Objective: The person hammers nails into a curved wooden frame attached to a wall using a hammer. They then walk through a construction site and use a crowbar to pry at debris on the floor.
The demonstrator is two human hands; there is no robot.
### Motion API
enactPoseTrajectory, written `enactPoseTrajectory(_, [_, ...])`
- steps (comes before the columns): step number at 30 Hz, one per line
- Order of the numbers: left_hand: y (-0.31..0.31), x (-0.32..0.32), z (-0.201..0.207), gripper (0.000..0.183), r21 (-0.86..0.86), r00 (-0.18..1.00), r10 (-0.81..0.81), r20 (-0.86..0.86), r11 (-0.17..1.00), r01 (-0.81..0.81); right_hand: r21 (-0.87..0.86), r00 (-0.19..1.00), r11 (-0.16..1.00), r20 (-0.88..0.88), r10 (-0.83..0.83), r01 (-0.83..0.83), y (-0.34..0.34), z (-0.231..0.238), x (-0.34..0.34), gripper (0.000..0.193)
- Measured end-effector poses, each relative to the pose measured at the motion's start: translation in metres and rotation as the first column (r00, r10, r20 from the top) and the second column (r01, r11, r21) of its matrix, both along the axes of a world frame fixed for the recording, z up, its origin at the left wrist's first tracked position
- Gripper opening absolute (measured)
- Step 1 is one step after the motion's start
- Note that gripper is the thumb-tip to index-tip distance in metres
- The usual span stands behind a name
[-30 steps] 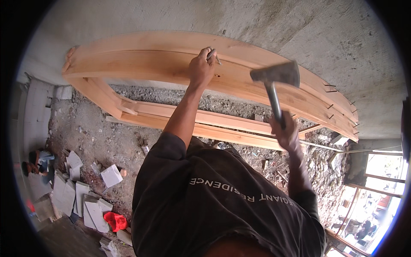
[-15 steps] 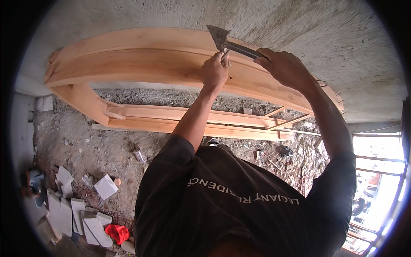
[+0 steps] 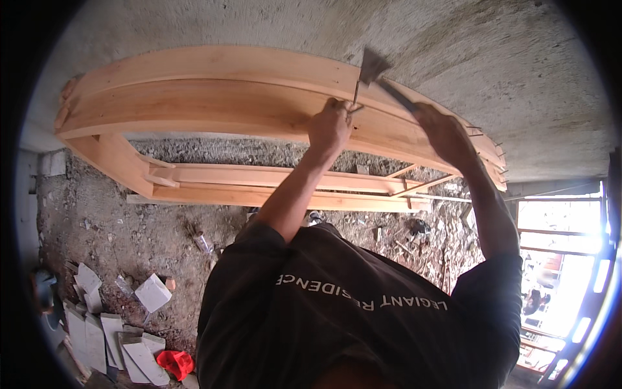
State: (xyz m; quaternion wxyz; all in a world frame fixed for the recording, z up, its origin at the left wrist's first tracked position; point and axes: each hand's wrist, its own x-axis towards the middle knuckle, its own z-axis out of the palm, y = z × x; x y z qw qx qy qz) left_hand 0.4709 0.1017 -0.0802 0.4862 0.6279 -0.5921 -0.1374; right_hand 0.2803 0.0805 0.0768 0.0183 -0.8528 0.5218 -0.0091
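My right hand (image 3: 446, 133) is wrapped round the handle of a hatchet (image 3: 373, 66). Its flared metal head, slightly blurred, is over the upper board of a wooden door frame (image 3: 214, 97). Close beside the head, my left hand (image 3: 330, 126) rests at the frame's edge with its fingers pinched. A long thin nail (image 3: 356, 93) stands nearly upright from those fingers, its upper end close to the hatchet head. Another short nail-like piece pokes out sideways from the same fingers. Whether the upright nail's point enters the wood is hidden.
Several nails (image 3: 476, 134) stick out at the frame's right end. Behind the frame rises a rough cement wall (image 3: 440, 45). White tile pieces (image 3: 84, 334) and a red item (image 3: 175, 364) lie on the rubble-strewn ground at lower left. A bright opening with bars (image 3: 557, 259) is at right.
The hatchet head has moved right relative to my left hand. The long nail now shows upright above my left fingers. The whole view has shifted slightly.
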Motion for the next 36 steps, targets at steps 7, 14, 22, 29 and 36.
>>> enactPoseTrajectory(7, [-0.011, 0.020, 0.018, 0.029, 0.160, 0.998, 0.001, -0.064, 0.987, 0.010, 0.141, 0.914, 0.970, 0.330, -0.236, 0.199, 0.002, 0.036, 0.030, 0.041])
enactPoseTrajectory(14, [-0.039, 0.004, 0.001, 0.030, 0.280, 0.995, -0.073, -0.071, 0.956, 0.091, 0.022, 0.939, 0.986, 0.303, -0.165, 0.167, 0.013, 0.032, 0.056, 0.039])
enactPoseTrajectory(22, [-0.035, 0.004, -0.003, 0.028, 0.220, 0.994, -0.089, -0.062, 0.970, 0.101, 0.072, 0.987, 0.985, -0.007, -0.159, 0.159, 0.009, 0.020, 0.048, 0.041])
enactPoseTrajectory(29, [0.044, 0.066, -0.001, 0.020, 0.052, 0.924, -0.054, -0.379, 0.996, 0.079, -0.296, 0.883, 0.954, 0.458, 0.106, 0.039, 0.030, 0.050, 0.077, 0.021])
enactPoseTrajectory(36, [0.103, 0.095, -0.060, 0.032, 0.168, 0.776, 0.131, -0.616, 0.985, -0.033, -0.029, 0.958, 0.993, -0.262, -0.120, 0.117, 0.014, 0.005, 0.040, 0.021])
